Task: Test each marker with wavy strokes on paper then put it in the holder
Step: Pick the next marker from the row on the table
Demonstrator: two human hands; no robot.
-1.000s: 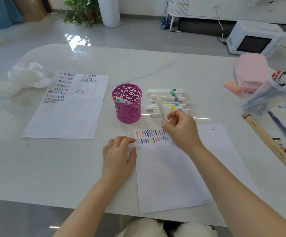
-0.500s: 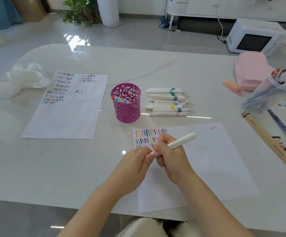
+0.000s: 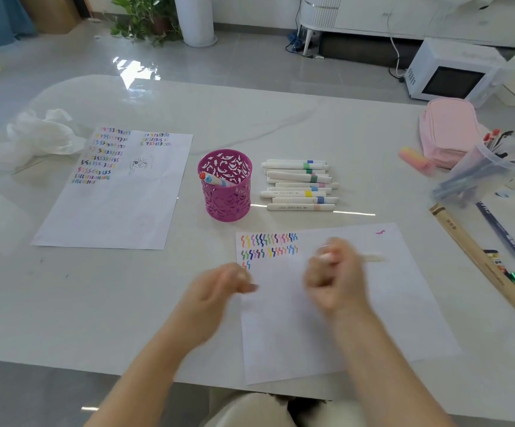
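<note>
Right hand (image 3: 334, 278) fisted around white marker (image 3: 371, 258) above paper (image 3: 388, 303). Left hand (image 3: 219, 288) blurred, maybe pinching its cap; can't tell.

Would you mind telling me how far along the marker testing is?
Done: two markers stand in the purple holder. In hand: the right hand grips a white marker over the near paper; the left hand seems to hold its cap. Left: about nine markers in the pile.
</note>
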